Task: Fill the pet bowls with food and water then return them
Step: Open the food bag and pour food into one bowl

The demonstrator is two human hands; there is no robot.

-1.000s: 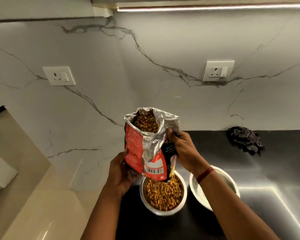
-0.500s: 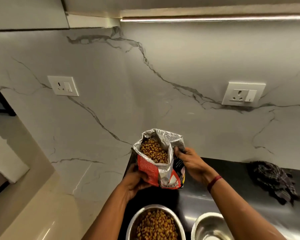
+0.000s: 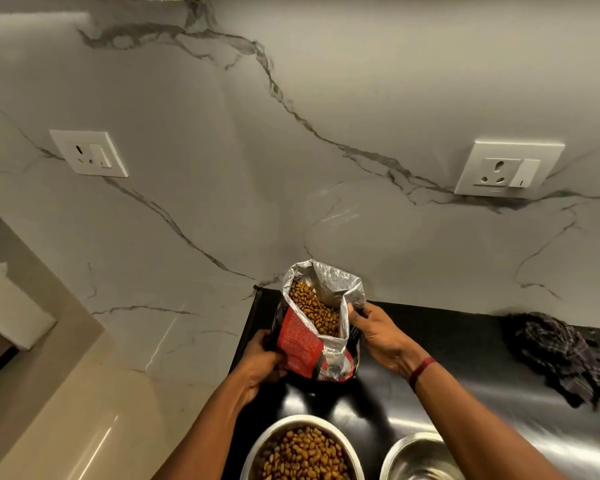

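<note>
Our left hand (image 3: 261, 362) wraps its fingers around the lower left side of the red, foil-lined pet food bag (image 3: 314, 336), while our right hand (image 3: 378, 336) pinches the bag's right edge just below the crinkled silver rim, thumb in front. Between the two hands the bag stands upright with its mouth gaping open, brown round kibble (image 3: 314, 311) heaped inside; whether its base touches the surface we cannot tell. A dark red band (image 3: 421, 370) circles our right wrist.

Nearer to us than the hands, between our forearms, sits the round steel bowl filled with kibble (image 3: 302, 452), its rim smooth and pale. Just right of it, under our right forearm, the second steel bowl (image 3: 418, 457) shows a bare shiny inside and is cut off by the frame edge. Both rest on the glossy black countertop (image 3: 465, 348), which reflects light in streaks.

Left of our left hand the black top ends at a straight edge, and a polished beige surface (image 3: 66, 427) runs on from there, bare. Right of our right hand the counter lies open until a crumpled dark checked cloth (image 3: 558, 355) by the wall. Beyond the hands rises the white marble wall with grey veins (image 3: 291, 161), carrying a white socket on the left (image 3: 89, 154) and a white socket on the right (image 3: 508, 169).
</note>
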